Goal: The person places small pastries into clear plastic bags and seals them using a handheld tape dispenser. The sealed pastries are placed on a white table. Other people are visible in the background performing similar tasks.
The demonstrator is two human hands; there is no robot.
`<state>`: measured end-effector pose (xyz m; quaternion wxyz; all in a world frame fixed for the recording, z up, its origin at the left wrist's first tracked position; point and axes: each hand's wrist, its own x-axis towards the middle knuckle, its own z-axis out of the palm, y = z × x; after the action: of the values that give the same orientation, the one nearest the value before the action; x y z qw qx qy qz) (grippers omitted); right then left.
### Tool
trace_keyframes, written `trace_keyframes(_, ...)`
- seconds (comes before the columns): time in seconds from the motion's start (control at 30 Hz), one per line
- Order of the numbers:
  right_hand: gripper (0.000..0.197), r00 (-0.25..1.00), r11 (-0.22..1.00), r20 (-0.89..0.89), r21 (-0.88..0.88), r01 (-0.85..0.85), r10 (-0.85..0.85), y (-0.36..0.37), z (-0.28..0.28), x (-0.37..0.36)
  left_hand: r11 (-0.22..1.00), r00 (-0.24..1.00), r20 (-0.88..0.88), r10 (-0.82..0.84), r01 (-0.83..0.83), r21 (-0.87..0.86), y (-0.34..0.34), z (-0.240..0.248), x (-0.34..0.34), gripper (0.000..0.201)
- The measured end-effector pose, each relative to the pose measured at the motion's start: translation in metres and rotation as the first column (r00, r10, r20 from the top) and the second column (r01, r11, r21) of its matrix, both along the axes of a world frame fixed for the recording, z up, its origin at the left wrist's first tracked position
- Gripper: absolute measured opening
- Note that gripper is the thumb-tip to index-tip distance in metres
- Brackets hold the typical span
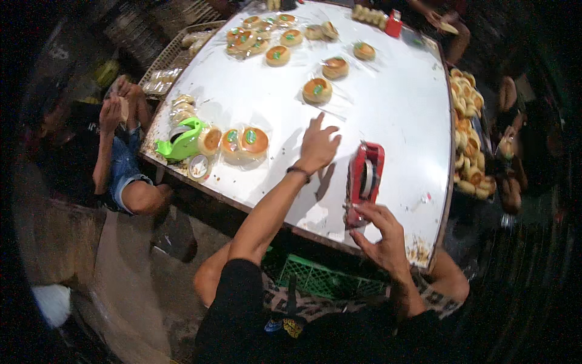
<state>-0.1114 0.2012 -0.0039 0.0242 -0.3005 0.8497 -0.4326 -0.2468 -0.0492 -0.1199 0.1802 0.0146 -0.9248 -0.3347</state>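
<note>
My left hand (319, 145) reaches over the white table with its fingers spread and nothing in them. Just beyond its fingertips lies a round golden bun (317, 91) in a clear plastic bag with a green label. My right hand (385, 239) is at the near end of a red tape dispenser (365, 176). Its index fingertip is at the dispenser's end, and the thumb is held apart below. Whether a bit of tape clings to these fingers is too small to tell.
The white table (400, 103) carries more bagged buns (277, 56) at the back, and two labelled buns (253, 140) left of me. A green tape dispenser (183, 141) and tape roll (199, 166) stand near the left edge. Unwrapped buns (468, 133) are heaped at right. Other people sit around.
</note>
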Motion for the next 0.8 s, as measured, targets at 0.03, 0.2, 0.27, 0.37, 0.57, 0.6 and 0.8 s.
trace_keyframes(0.03,0.055,0.998,1.0,0.063,-0.011,-0.021,0.021,0.002,0.0,0.0,0.944,0.999,0.047,0.024,-0.008,-0.329,0.001,-0.002,-0.025,0.031)
trace_keyframes(0.2,0.054,0.992,0.997,0.101,-0.038,-0.071,0.074,0.014,-0.01,-0.01,0.849,0.981,0.186,0.063,0.045,-0.526,-0.008,0.001,-0.101,0.048)
trace_keyframes(0.27,0.054,0.991,0.996,0.111,-0.054,-0.069,0.075,0.016,-0.014,-0.016,0.93,0.992,0.104,0.072,-0.029,-0.366,-0.009,0.007,-0.097,0.054)
trace_keyframes(0.37,0.05,0.989,0.99,0.143,-0.137,-0.015,0.034,0.008,-0.018,-0.019,0.995,0.992,-0.116,0.049,-0.038,0.093,-0.019,0.039,-0.07,0.063)
trace_keyframes(0.57,0.098,0.997,0.969,0.039,-0.236,0.079,-0.071,-0.037,-0.017,-0.019,0.905,0.998,-0.069,-0.011,0.04,0.424,0.023,0.135,0.086,0.064)
trace_keyframes(0.6,0.097,0.995,0.97,0.036,-0.226,0.094,-0.089,-0.044,-0.017,-0.018,0.902,0.995,-0.094,-0.045,0.081,0.425,0.035,0.148,0.113,0.066)
trace_keyframes(0.8,0.072,0.835,0.804,0.523,-0.563,0.191,0.168,-0.041,-0.006,0.005,0.903,0.89,-0.41,-0.198,0.329,0.278,0.041,0.173,0.189,0.09)
